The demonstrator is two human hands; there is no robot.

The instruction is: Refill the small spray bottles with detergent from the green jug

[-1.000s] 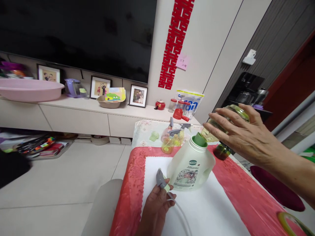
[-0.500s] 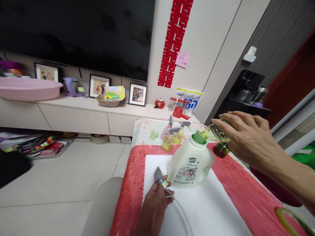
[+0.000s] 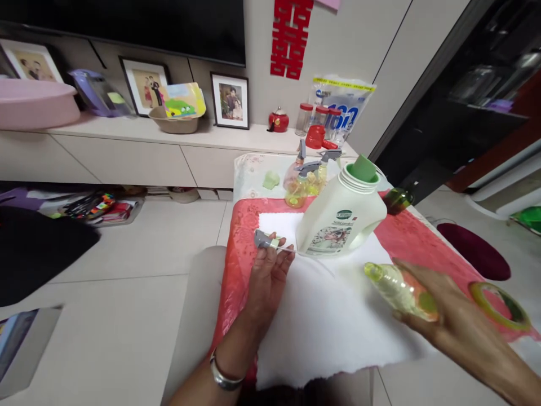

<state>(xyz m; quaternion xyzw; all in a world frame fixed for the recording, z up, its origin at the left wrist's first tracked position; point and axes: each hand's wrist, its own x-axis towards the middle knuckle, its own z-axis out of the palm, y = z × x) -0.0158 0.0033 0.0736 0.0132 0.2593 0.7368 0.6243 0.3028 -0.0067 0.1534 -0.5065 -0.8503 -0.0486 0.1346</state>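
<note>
My left hand point(image 3: 270, 276) holds a grey spray nozzle point(image 3: 264, 239) with a thin clear tube trailing to the right, above the white cloth point(image 3: 321, 321). My right hand point(image 3: 439, 299) is wrapped round a clear yellowish spray bottle point(image 3: 403, 290), tilted with its open neck toward the left. Between and beyond the hands stands a large pale detergent jug point(image 3: 333, 225) with its cap off. A green funnel-like piece point(image 3: 363, 168) sits in the jug's mouth.
Several small spray bottles point(image 3: 298, 190) stand behind the jug, near a crumpled green item point(image 3: 271, 180). A dark green bottle point(image 3: 398, 200) lies to the right. A tape roll point(image 3: 524, 316) is at the right edge. Behind runs a low cabinet point(image 3: 135, 155).
My right hand has brought the small bottle away from the jug's mouth, down and over the cloth. My left hand keeps the nozzle, now turned more level. The view has tilted downward.
</note>
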